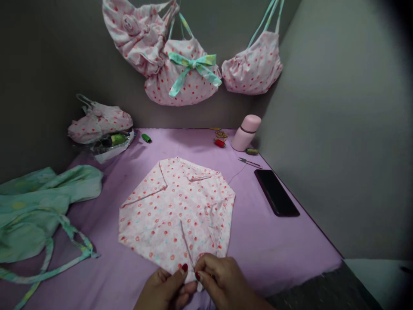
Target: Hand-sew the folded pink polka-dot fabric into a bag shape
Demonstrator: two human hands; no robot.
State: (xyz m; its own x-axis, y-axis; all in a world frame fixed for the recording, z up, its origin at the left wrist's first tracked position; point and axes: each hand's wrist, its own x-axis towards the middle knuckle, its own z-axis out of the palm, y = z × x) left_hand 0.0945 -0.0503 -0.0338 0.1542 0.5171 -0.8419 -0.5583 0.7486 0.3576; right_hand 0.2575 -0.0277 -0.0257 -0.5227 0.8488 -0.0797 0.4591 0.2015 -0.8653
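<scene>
A pink cloth with small red flowers [174, 206] lies spread on the table, its corners folded inward and a stitched edge along its right side. At its near edge, my left hand [169, 287] pinches the fabric between thumb and fingers. My right hand [221, 277] is closed close beside it, thumb and forefinger pressed together at the same fold. A needle may be in those fingertips, but it is too small to make out. A thin dark line of thread or crease runs up the cloth from the fingertips.
A black phone [276, 192], thread snips [250, 162], a pink flask [246, 132] and a red thread spool [220, 143] lie to the right and back. Green patterned fabric [48, 193] with straps covers the left. Finished-looking pink bags [183, 86] hang on the back wall.
</scene>
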